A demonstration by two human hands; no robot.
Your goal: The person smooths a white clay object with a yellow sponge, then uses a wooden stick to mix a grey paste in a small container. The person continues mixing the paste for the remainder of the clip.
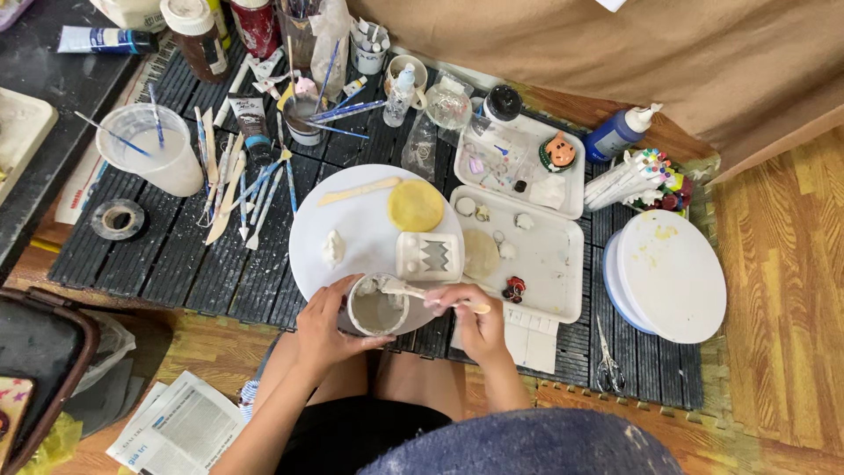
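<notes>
The left hand (327,330) is wrapped around a small round cup (377,308) that holds grey-white paste; the fingers are closed on its side. The cup stands at the 6 o'clock edge of a round white board (352,224), just in front of the person's knees. The right hand (470,317) has its fingers pressed together on a wooden stick (431,295), and the coated end of the stick rests over the rim of the cup, at about 1 o'clock of it.

On the board, a square white mould (429,255) with a zigzag cut lies just at 1 o'clock from the cup. A flat yellow disc (415,205) is at 12 o'clock of the mould, and a pale flat stick (359,190) lies at 10 o'clock of the disc. A small white lump (332,248) sits at 9 o'clock of the mould.

At 3 o'clock of the board is a white tray (563,264) with small pieces in it. Scissors (607,361) lie on the dark mat (176,255) at 4 o'clock from the right hand. A clear plastic cup (149,149) stands far at 10 o'clock.
</notes>
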